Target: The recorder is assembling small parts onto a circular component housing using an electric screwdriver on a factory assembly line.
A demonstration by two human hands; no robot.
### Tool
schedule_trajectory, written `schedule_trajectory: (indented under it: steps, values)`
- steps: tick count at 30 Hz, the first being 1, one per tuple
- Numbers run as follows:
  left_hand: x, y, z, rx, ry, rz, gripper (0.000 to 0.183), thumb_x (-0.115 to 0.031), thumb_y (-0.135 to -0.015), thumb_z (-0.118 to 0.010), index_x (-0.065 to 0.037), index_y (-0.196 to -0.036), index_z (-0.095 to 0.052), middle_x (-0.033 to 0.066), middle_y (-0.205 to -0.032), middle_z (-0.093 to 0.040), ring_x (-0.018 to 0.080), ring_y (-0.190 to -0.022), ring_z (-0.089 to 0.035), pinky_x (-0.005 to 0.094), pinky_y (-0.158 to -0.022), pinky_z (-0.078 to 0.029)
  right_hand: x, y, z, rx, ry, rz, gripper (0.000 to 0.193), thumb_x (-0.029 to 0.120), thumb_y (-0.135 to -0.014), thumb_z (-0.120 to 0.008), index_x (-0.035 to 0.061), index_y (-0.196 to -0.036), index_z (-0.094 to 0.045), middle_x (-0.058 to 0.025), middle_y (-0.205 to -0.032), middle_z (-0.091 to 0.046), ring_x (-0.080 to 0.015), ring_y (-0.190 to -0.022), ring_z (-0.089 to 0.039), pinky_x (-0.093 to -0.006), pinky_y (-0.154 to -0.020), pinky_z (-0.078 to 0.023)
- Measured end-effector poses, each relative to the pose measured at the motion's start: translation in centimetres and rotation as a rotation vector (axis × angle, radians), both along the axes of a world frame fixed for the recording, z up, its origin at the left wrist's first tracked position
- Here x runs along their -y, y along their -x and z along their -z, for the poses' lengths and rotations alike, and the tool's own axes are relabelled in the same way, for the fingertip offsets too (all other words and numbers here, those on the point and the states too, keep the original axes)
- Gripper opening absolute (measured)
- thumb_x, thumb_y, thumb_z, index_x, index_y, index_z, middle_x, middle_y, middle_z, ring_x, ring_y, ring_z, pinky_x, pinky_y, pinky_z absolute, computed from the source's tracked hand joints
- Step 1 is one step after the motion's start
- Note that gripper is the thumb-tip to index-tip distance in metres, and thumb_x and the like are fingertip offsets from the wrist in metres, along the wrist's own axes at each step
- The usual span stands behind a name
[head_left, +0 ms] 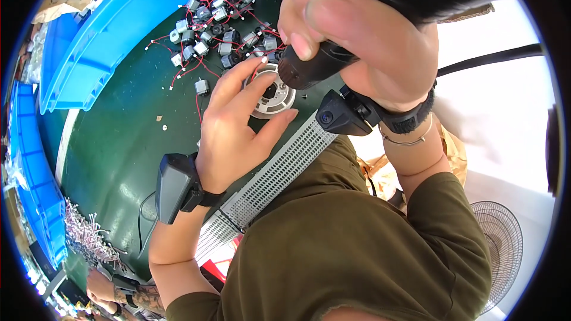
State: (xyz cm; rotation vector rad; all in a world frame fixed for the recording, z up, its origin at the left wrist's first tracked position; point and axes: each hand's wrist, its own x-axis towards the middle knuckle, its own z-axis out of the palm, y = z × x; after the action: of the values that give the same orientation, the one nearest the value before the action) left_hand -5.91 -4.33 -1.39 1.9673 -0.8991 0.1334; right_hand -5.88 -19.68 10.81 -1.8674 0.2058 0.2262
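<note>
Nearest the camera, at 6 o'clock, the person's olive shirt [351, 244] fills the lower frame. Just above it a perforated metal strip [270, 175] runs along the edge of the dark green table [119, 142], from 7 o'clock up toward centre. The left hand [235, 125], with a black wrist device [172, 187] strapped on, rests at centre; its fingers are spread and press on the rim of a round grey part [272, 96], holding it flat on the table without closing round it. At 1 o'clock the right hand [363, 41], also bearing a black wrist device [345, 116] and a thin bangle [410, 139], is clamped round the black barrel of a power driver [315, 65], whose nose points down onto the upper right side of the grey part. Beyond, at 11 o'clock, lies a heap of small motors [217, 32] with red leads; one motor [201, 87] sits apart, just left of the left hand. Blue bins [125, 24] stand farther off at 10 o'clock. A white fan [502, 244] shows at 4 o'clock.
</note>
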Motion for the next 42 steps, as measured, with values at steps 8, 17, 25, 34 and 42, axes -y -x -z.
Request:
schedule_trajectory:
  steps: [8, 17, 25, 34, 42]
  values:
    - [-0.6, -0.3, 1.1, 0.147, 0.031, 0.059, 0.038, -0.005, -0.066, -0.077, 0.004, -0.099, -0.062, 0.0175, -0.117, -0.055, 0.0316, -0.101, -0.058, 0.0363, -0.083, -0.050, 1.3, 0.5, 2.7, 0.566, -0.110, -0.013, 0.012, -0.004, -0.068, -0.069, 0.0052, -0.070, -0.061, 0.0029, -0.067, -0.057, -0.0055, -0.059, -0.052, -0.0192, -0.055, -0.041]
    - [-0.5, -0.6, 1.6, 0.271, 0.030, 0.086, 0.036, -0.007, -0.065, -0.078, 0.004, -0.096, -0.063, 0.0181, -0.115, -0.058, 0.0330, -0.103, -0.059, 0.0384, -0.083, -0.051, 2.1, -1.6, 3.5, 0.992, 0.007, -0.189, 0.014, 0.001, -0.065, -0.070, 0.0101, -0.066, -0.060, -0.0087, -0.106, -0.054, -0.0120, -0.088, -0.053, -0.0271, -0.076, -0.041]
    - [-0.9, -1.2, 1.9, 0.360, -0.031, 0.113, 0.036, -0.011, -0.064, -0.079, 0.001, -0.095, -0.065, 0.0184, -0.113, -0.059, 0.0338, -0.101, -0.060, 0.0397, -0.083, -0.052, 2.5, -1.0, 2.7, 0.869, 0.330, -0.386, 0.012, 0.005, -0.064, -0.069, 0.0111, -0.063, -0.058, -0.0105, -0.106, -0.053, -0.0194, -0.103, -0.047, -0.0331, -0.088, -0.037]
    - [-0.9, -0.9, 2.5, 0.299, -0.031, 0.071, 0.037, -0.012, -0.062, -0.081, -0.001, -0.094, -0.065, 0.0198, -0.113, -0.057, 0.0335, -0.099, -0.060, 0.0386, -0.081, -0.051, 0.6, 0.8, 4.4, 0.759, -0.433, -0.223, 0.047, -0.003, -0.075, -0.056, -0.0045, -0.118, -0.037, -0.0079, -0.070, -0.053, -0.0145, -0.063, -0.053, -0.0249, -0.061, -0.044]
    - [-8.5, -3.1, -2.7, 0.423, -0.065, -0.443, 0.031, -0.006, -0.066, -0.078, -0.007, -0.095, -0.065, 0.0154, -0.110, -0.062, 0.0299, -0.098, -0.062, 0.0366, -0.087, -0.049, 1.5, -2.1, -0.6, 0.790, -0.342, 0.097, 0.021, 0.009, -0.076, -0.072, 0.0001, -0.089, -0.059, -0.0023, -0.070, -0.059, -0.0097, -0.060, -0.055, -0.0230, -0.056, -0.045]
